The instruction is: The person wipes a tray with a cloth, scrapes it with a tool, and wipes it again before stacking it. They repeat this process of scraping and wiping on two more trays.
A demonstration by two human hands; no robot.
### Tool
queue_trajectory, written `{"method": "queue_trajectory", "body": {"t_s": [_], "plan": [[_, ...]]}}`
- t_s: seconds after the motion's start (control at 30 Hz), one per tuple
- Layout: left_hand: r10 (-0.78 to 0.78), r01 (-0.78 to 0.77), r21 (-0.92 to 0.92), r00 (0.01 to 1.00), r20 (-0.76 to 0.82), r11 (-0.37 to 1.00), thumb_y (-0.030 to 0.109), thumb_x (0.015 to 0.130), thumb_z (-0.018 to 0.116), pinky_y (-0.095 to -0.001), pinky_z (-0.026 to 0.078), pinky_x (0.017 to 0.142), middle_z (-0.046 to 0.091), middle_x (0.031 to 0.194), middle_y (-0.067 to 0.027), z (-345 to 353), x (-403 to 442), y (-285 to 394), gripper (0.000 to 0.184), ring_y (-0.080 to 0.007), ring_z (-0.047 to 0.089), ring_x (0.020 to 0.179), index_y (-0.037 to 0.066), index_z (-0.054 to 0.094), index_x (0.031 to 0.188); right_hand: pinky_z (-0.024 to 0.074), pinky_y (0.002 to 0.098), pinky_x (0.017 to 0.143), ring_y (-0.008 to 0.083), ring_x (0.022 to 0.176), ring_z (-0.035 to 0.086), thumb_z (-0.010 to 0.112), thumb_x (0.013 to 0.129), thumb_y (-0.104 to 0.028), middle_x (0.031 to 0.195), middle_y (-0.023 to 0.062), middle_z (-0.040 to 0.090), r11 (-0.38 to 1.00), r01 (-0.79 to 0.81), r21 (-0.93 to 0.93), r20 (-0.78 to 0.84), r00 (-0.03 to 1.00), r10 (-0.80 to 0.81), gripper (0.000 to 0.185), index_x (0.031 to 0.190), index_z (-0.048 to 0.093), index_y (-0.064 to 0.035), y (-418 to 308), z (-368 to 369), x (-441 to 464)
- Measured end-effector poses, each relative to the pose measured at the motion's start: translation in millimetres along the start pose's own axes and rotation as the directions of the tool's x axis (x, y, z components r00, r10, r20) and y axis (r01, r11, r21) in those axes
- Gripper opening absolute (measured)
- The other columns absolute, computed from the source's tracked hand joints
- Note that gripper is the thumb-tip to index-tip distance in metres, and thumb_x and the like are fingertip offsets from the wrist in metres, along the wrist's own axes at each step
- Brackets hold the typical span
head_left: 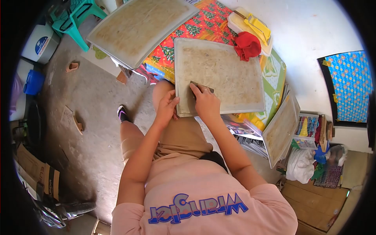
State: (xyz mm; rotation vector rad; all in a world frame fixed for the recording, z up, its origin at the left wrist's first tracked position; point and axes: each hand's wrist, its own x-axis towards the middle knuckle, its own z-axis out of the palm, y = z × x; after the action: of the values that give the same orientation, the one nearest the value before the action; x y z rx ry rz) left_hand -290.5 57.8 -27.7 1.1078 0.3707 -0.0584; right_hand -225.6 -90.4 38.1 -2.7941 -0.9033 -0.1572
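Note:
A stained, pale rectangular board point(219, 62) with a greyish rim lies in front of me, its near-left corner by my thigh. My left hand point(167, 106) grips the board's left edge near that corner, thumb on top. Over the near-left part of the board, my right hand point(206, 102) presses on a small dark flat piece point(211, 90), partly hidden under the fingers; I cannot make out its exact kind. On the board's far-right corner rests a crumpled red cloth point(247, 46).
A similar board point(143, 29) lies at the far left of the table with the printed tablecloth point(203, 23). Another board point(280, 127) leans at the right. A yellow tool point(258, 29) rests on a pale lid point(239, 24). Green stool point(78, 21) far left; plastic basket point(306, 131) right.

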Motion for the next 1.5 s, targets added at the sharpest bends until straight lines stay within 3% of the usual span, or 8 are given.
{"method": "queue_trajectory", "body": {"t_s": [0.13,0.27,0.4,0.77,1.03,1.17,1.4,1.5], "plan": [[-0.002,0.002,0.017,1.000,0.002,1.000,0.017,0.098,0.054,-0.0215,0.041,0.034,0.060,0.069,-0.0037,-3,3,1,0.034,-0.0088,0.051,0.041,0.003,0.049,0.129,0.0510,0.0422,0.077,0.0293,0.098,0.063,0.054,0.085,-0.013,0.112,0.0112,0.065,0.983,0.172,-0.056,-0.100,0.979,-0.177,0.035,0.120,0.060,-0.0159,-16,12,-6],[-0.008,0.008,0.010,1.000,-0.005,1.000,0.018,0.098,0.054,-0.0215,0.041,0.034,0.061,0.070,-0.0039,-2,1,-1,0.036,-0.0091,0.052,0.041,0.003,0.048,0.131,0.0524,0.0429,0.077,0.0314,0.097,0.064,0.052,0.085,-0.008,0.112,0.0118,0.065,0.996,-0.065,0.059,0.011,0.998,0.065,0.035,0.119,0.060,-0.0144,1,5,33],[-0.015,0.014,0.016,1.000,0.007,1.000,0.020,0.099,0.054,-0.0216,0.042,0.035,0.061,0.070,-0.0040,-1,1,3,0.038,-0.0092,0.052,0.042,0.003,0.047,0.132,0.0522,0.0435,0.078,0.0299,0.100,0.063,0.051,0.086,-0.007,0.118,0.0094,0.063,0.997,-0.073,-0.030,0.043,0.996,0.075,0.039,0.122,0.059,-0.0161,21,5,52],[-0.034,0.035,-0.025,0.999,0.024,0.999,0.021,0.098,0.053,-0.0217,0.044,0.036,0.062,0.070,-0.0029,-3,2,3,0.036,-0.0090,0.053,0.042,0.004,0.050,0.129,0.0482,0.0449,0.093,0.0348,0.114,0.059,0.057,0.083,-0.011,0.125,0.0116,0.061,0.963,0.269,-0.034,0.077,0.961,-0.266,0.045,0.127,0.059,-0.0208,-16,-20,-78],[-0.048,0.048,-0.018,0.998,0.032,0.999,0.020,0.099,0.052,-0.0220,0.044,0.035,0.061,0.070,-0.0040,-5,4,2,0.037,-0.0100,0.055,0.043,0.004,0.048,0.131,0.0525,0.0432,0.078,0.0317,0.102,0.062,0.053,0.085,-0.009,0.118,0.0105,0.064,0.994,-0.101,-0.046,-0.045,0.994,0.099,0.037,0.121,0.059,-0.0143,32,2,21],[-0.048,0.048,-0.005,0.998,0.052,0.999,0.020,0.099,0.052,-0.0226,0.045,0.034,0.061,0.070,-0.0048,-8,7,0,0.037,-0.0108,0.055,0.043,0.004,0.047,0.132,0.0545,0.0437,0.073,0.0322,0.094,0.065,0.054,0.086,-0.014,0.113,0.0149,0.064,0.965,0.169,-0.199,-0.049,0.982,-0.182,0.036,0.122,0.057,-0.0109,-2,21,7],[-0.059,0.058,0.033,0.997,0.041,0.998,0.019,0.098,0.052,-0.0230,0.045,0.035,0.061,0.069,-0.0050,-7,6,4,0.036,-0.0111,0.055,0.043,0.004,0.048,0.130,0.0562,0.0445,0.065,0.0349,0.077,0.070,0.051,0.088,-0.012,0.099,0.0127,0.069,0.962,-0.200,-0.185,0.028,0.978,0.208,0.038,0.125,0.055,-0.0089,55,12,78],[-0.064,0.063,0.035,0.998,0.021,0.997,0.018,0.098,0.052,-0.0229,0.045,0.035,0.062,0.070,-0.0050,-7,5,5,0.035,-0.0109,0.055,0.042,0.004,0.049,0.130,0.0556,0.0459,0.062,0.0335,0.076,0.070,0.052,0.088,-0.013,0.096,0.0162,0.069,0.946,0.065,-0.319,-0.081,0.992,-0.096,0.035,0.122,0.056,-0.0068,18,35,63]]}}
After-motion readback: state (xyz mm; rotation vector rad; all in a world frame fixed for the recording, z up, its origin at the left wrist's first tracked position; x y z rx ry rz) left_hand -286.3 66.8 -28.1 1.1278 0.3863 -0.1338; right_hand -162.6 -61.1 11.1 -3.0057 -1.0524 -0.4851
